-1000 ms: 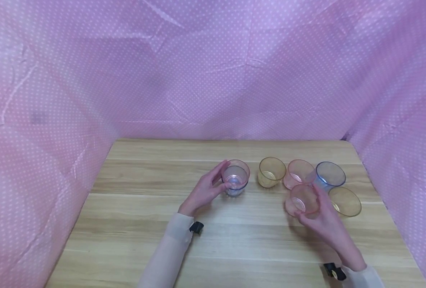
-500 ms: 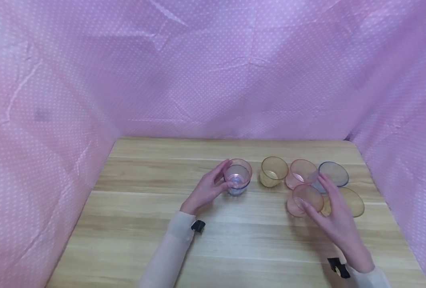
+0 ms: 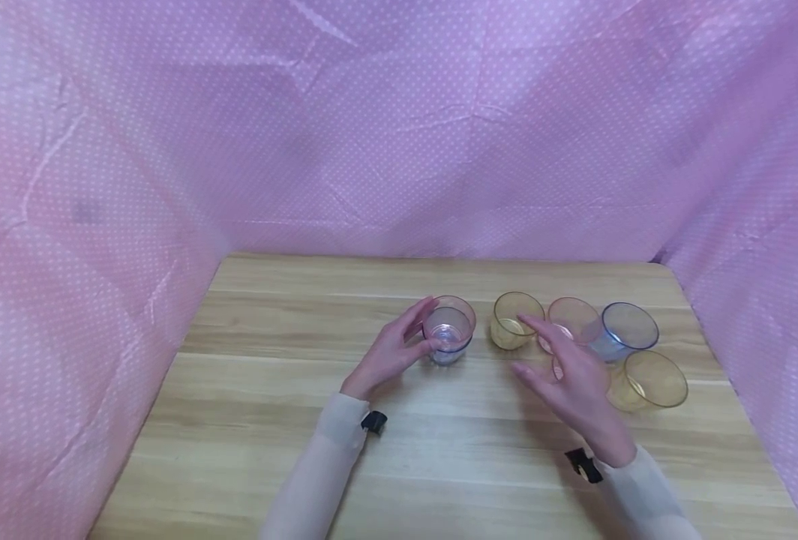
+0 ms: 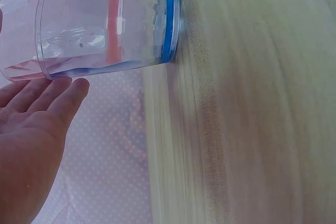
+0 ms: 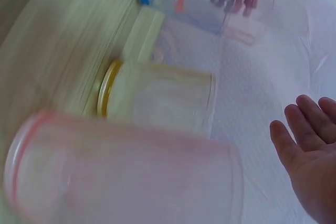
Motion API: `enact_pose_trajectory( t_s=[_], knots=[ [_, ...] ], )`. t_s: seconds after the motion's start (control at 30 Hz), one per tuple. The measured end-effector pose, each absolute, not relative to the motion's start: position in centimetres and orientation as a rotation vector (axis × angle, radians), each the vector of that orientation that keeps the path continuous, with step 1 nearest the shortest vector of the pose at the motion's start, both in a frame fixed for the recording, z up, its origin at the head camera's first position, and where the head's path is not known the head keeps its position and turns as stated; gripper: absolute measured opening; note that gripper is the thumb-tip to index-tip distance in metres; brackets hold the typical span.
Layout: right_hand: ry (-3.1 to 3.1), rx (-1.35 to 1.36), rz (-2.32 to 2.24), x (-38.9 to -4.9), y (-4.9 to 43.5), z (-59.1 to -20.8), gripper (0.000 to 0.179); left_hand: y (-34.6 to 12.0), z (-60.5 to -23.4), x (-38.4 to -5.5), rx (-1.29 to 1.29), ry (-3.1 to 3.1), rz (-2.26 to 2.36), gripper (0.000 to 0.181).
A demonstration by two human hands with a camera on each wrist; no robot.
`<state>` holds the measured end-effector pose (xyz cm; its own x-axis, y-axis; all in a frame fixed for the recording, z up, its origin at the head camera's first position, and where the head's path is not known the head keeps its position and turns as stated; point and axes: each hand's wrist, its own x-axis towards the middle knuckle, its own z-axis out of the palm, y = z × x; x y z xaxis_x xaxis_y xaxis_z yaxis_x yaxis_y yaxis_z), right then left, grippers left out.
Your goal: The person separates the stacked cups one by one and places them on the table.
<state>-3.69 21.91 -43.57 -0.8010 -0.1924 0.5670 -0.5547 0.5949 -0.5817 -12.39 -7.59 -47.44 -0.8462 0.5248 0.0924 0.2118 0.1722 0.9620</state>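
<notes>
My left hand holds the side of two nested clear cups, a pink cup sitting inside a blue cup. In the left wrist view, the fingers lie along the upper part of the nested pair, and the blue cup's base is on the table. My right hand is spread with nothing in it, above the front pink cup and partly hiding it. Its fingertips are over the near side of a yellow cup. In the right wrist view, this yellow cup stands beyond the pink cup.
Behind the right hand stands another pink cup. A blue cup and a second yellow cup are at the right. The wooden table is enclosed by pink dotted cloth.
My right hand has let go of the front pink cup, lifted off it and moved left toward the yellow cup. The left hand has stayed on the nested cups.
</notes>
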Motion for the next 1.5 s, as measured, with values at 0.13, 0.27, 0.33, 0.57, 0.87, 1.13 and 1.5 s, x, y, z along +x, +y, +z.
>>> enact_pose_trajectory(
  t_s=[0.13,0.27,0.33,0.57,0.87,1.13,1.5],
  knots=[
    [-2.385,0.647,1.159,-4.9,20.1,-43.8,0.076,-7.5,-47.5,-12.4,0.700,2.186,1.755,0.079],
    [-2.406,0.676,1.215,-5.9,18.4,-44.0,0.078,-7.5,-47.7,-12.5,0.679,2.175,1.787,0.077],
    [-2.439,0.673,1.227,-6.3,17.7,-44.1,0.081,-7.5,-47.8,-12.6,0.675,2.161,1.807,0.076],
    [-2.578,0.604,1.291,-7.6,16.6,-44.6,0.085,-7.5,-48.1,-12.7,0.741,2.165,1.811,0.075],
    [-2.554,0.592,1.490,-9.0,15.9,-46.1,0.080,-7.9,-48.4,-12.6,0.721,2.128,1.778,0.085],
    [-2.535,0.578,1.600,-9.2,15.8,-46.3,0.078,-8.2,-48.4,-12.8,0.709,2.144,1.682,0.085],
    [-2.589,0.620,1.570,-9.3,15.8,-46.1,0.078,-8.4,-48.1,-13.9,0.673,2.164,1.502,0.087]
  ],
)
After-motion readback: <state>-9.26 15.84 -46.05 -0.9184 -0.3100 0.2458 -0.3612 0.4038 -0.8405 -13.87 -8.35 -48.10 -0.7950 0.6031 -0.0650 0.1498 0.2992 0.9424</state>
